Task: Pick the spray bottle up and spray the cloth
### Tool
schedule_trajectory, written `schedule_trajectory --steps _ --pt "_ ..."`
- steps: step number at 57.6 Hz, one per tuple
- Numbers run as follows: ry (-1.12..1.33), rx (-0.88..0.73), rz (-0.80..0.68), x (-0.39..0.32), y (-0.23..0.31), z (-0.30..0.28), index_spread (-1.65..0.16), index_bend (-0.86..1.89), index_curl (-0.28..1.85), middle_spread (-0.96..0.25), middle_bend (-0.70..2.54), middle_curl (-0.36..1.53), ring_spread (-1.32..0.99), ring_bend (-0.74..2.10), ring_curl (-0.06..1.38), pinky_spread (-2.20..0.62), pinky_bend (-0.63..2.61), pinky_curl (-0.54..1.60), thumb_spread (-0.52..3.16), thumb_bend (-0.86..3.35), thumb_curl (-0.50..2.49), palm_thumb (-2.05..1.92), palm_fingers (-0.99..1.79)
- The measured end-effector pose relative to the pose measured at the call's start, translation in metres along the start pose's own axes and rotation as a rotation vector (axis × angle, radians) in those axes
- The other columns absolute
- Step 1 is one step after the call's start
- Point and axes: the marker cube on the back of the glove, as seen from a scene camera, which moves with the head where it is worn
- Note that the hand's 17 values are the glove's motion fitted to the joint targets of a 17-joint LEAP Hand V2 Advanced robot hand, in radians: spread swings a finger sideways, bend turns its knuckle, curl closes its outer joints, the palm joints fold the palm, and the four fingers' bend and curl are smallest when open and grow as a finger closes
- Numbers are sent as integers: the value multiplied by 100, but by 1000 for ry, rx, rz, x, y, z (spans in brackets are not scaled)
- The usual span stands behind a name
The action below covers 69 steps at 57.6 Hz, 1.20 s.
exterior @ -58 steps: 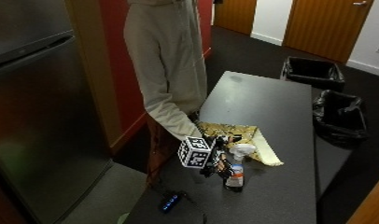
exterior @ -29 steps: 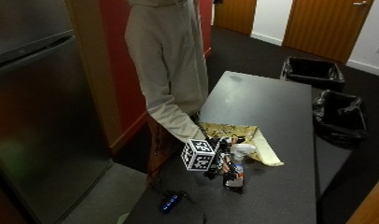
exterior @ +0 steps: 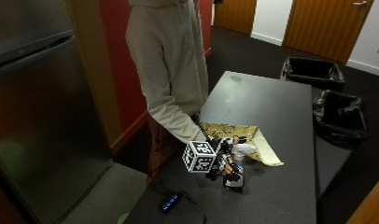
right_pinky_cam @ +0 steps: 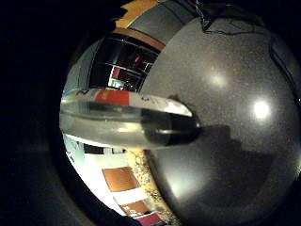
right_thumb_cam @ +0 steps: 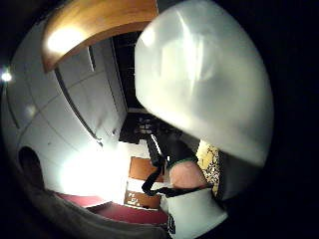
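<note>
In the outside view my gloved right hand (exterior: 221, 162) grips the spray bottle (exterior: 234, 176) just in front of the cloth. The bottle stands upright with its white spray head (exterior: 243, 150) on top; I cannot tell whether its base touches the table. The cloth (exterior: 232, 132) is gold-patterned with a cream edge and lies flat on the dark table (exterior: 270, 100). The bottle's clear body (right_pinky_cam: 127, 125) crosses the little finger side palm view above the table (right_pinky_cam: 230, 122). The spray head (right_thumb_cam: 204, 79) fills much of the thumb side palm view, with the cloth (right_thumb_cam: 210, 160) beyond it.
A small blue device (exterior: 171, 201) with a cable lies at the table's near end. Two black-lined bins (exterior: 312, 71) (exterior: 340, 116) stand beyond the table's right side. A steel fridge (exterior: 40, 112) stands at the left. The person's grey sleeve (exterior: 168, 119) reaches down from the table's left.
The hand with the bottle has sunk a little and shifted slightly toward the table's near end. The cloth has not moved.
</note>
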Motion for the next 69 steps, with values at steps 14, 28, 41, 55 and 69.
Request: schedule_trajectory --steps 14,28,41,55,69 --pt "-32 17 2 0 -3 2 -30 13 24 -4 22 35 -7 40 31 8 34 35 96 -3 36 55 33" --pt "-44 29 9 -3 -6 0 -29 10 22 -8 24 36 -7 51 34 7 35 35 96 -3 36 56 54" --pt "-24 34 26 -2 -5 -4 -25 14 25 -16 38 43 -16 53 36 3 22 33 95 -2 36 58 78" --pt "-21 -4 8 -2 -8 -4 -24 12 29 -19 38 47 -21 52 40 -1 20 34 93 -3 39 65 81" --pt "-34 -18 2 -3 -6 -2 -27 10 26 -13 26 43 -15 40 37 1 30 37 93 -3 39 66 57"
